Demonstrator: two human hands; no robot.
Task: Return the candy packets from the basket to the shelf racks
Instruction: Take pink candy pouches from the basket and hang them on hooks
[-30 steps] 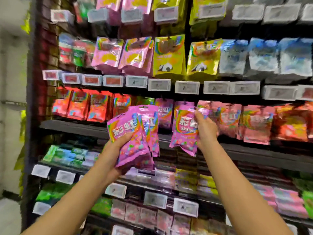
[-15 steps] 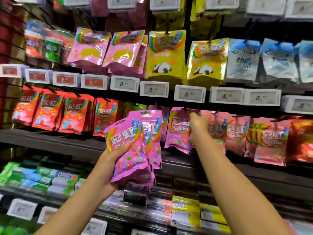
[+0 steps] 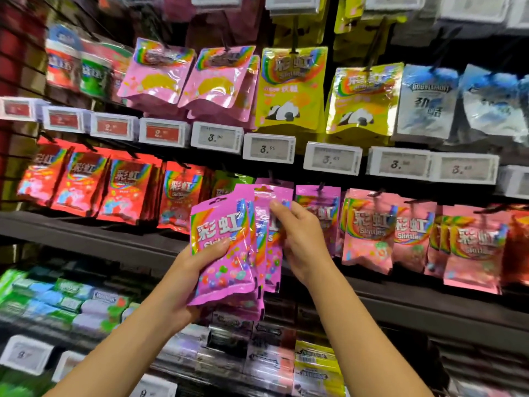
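My left hand [image 3: 183, 285] grips a fanned stack of pink candy packets [image 3: 223, 253] from below, held upright in front of the shelf racks. My right hand [image 3: 300, 242] pinches the rear packet of that stack [image 3: 272, 202] near its top edge. Just behind my right hand a matching pink packet [image 3: 317, 207] hangs on a rack hook in the middle row. The basket is out of view.
The shelf rack holds red packets [image 3: 128, 190] at left, paler pink ones [image 3: 369, 233] at right, yellow panda packets [image 3: 289, 87] above, and price tags [image 3: 269, 147] along the rails. Gum boxes [image 3: 65, 296] fill the lower shelves.
My right hand has let go of the packet now hanging on the hook and come back left to the stack in my left hand. The view has moved closer to the shelf.
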